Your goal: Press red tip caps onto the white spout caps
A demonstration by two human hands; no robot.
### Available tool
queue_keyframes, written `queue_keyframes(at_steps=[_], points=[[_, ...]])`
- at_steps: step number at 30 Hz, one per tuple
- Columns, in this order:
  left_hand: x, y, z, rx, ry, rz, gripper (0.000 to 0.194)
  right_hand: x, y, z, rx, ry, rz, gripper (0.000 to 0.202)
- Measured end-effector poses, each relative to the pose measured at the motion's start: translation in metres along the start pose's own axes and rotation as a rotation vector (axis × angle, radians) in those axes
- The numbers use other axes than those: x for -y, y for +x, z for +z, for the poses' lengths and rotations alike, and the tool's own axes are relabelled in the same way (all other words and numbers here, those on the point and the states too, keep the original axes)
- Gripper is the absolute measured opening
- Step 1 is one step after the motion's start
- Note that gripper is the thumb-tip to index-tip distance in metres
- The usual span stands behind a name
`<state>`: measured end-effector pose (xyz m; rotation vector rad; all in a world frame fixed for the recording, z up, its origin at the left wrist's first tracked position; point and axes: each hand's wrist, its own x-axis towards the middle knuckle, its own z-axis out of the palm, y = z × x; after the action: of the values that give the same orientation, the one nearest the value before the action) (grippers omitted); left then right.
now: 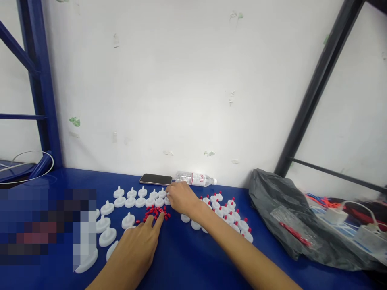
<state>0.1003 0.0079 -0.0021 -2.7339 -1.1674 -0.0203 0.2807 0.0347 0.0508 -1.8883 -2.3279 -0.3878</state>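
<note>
My left hand (140, 241) reaches over the blue table, its fingertips at a pile of small red caps (154, 212); its index and middle fingers are extended and apart. Past the pile, my right hand (181, 197) has its fingers bent down at the right end of the rows of white nozzle lids (131, 202); what its fingertips hold, if anything, is hidden. More white lids stand left of my left hand, without caps. To the right of my right forearm is a group of white lids with red tips (231, 215).
A phone (155, 179) and a clear bottle (195, 179) lie by the wall. At the right, a dark plastic bag (272, 201) holds up a clear packet of red pieces (294, 231). Power strips (344, 225) with plugs lie beyond. Part of the left side is pixelated.
</note>
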Motion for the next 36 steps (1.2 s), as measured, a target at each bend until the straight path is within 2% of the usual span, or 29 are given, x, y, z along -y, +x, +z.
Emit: queue_keyframes(at_steps=[12,16,18,21,24,26,28,31,36], points=[[-0.001,0.000,-0.001,0.006,-0.016,-0.004,0.063,-0.016,0.001,0.008,-0.032,0.070,0.079,0.029],[-0.001,-0.001,-0.001,0.009,-0.009,0.000,0.063,-0.015,0.001,0.004,-0.059,0.113,0.063,0.020],[-0.001,-0.001,-0.002,0.015,-0.004,0.000,0.061,-0.017,0.001,-0.004,-0.069,0.124,0.049,0.014],[-0.002,0.001,-0.004,0.030,-0.005,-0.001,0.058,-0.020,-0.004,-0.028,-0.111,0.135,0.027,0.017],[-0.003,0.001,-0.007,0.032,-0.021,-0.001,0.053,-0.014,-0.022,-0.053,-0.174,0.151,-0.004,0.018],[-0.004,0.001,-0.009,0.023,-0.038,-0.004,0.050,-0.005,-0.040,-0.060,-0.187,0.157,-0.036,0.017],[-0.004,0.000,-0.010,0.016,-0.055,-0.015,0.050,0.006,-0.060,-0.056,-0.191,0.163,-0.077,0.019],[-0.003,-0.001,-0.011,0.014,-0.065,-0.041,0.057,0.017,-0.085,-0.036,-0.140,0.189,-0.098,0.018],[-0.001,0.000,-0.011,0.039,-0.067,-0.063,0.058,0.018,-0.100,-0.013,-0.059,0.254,-0.114,0.016]])
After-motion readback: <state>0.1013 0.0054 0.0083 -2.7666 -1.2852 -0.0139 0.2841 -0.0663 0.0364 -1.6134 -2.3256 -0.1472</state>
